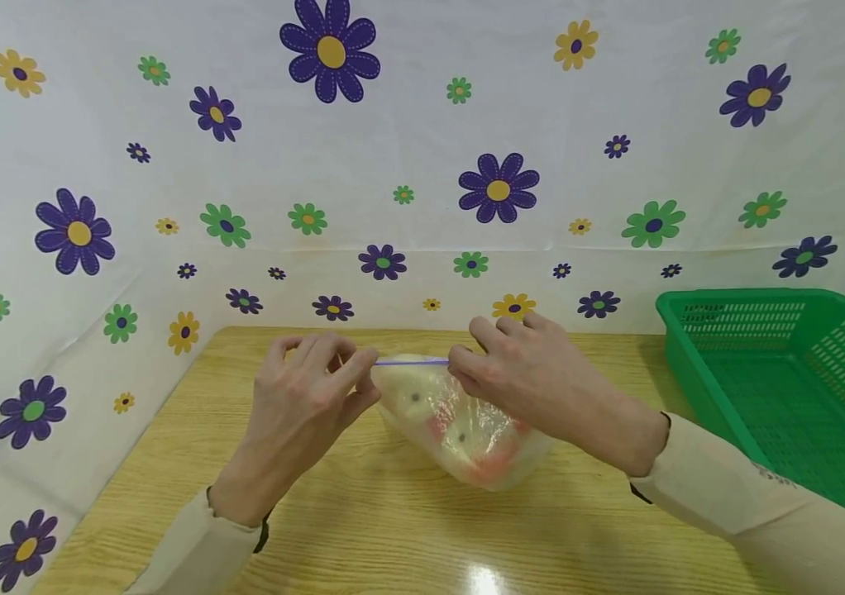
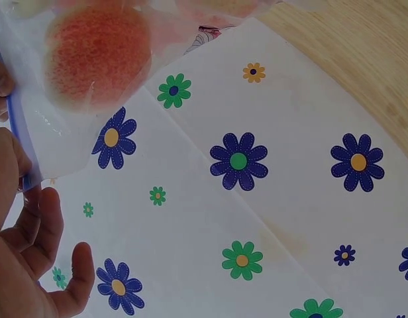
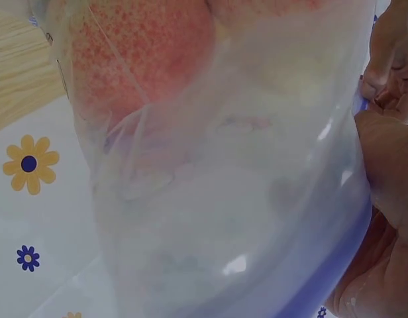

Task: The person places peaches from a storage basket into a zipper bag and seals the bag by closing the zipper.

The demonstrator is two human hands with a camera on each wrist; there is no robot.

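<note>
A clear zip bag (image 1: 422, 430) with several peaches (image 2: 98, 59) inside sits on the table between the two hands. Its blue zip strip (image 1: 411, 361) runs along the top edge, away from me. My left hand (image 1: 307, 405) pinches the left end of that strip between thumb and forefinger, the other fingers loosely bent. Farther along the strip, my right hand (image 1: 530, 376) pinches it with thumb and curled fingers, covering the right part of the bag's mouth. In the right wrist view, the bag's film (image 3: 217, 218) fills most of the picture.
A green plastic basket (image 1: 708, 397) with slotted walls stands at the right, beside the right forearm. The wooden table (image 1: 169, 471) meets a white flower-patterned cloth (image 1: 408, 132) at the back and left.
</note>
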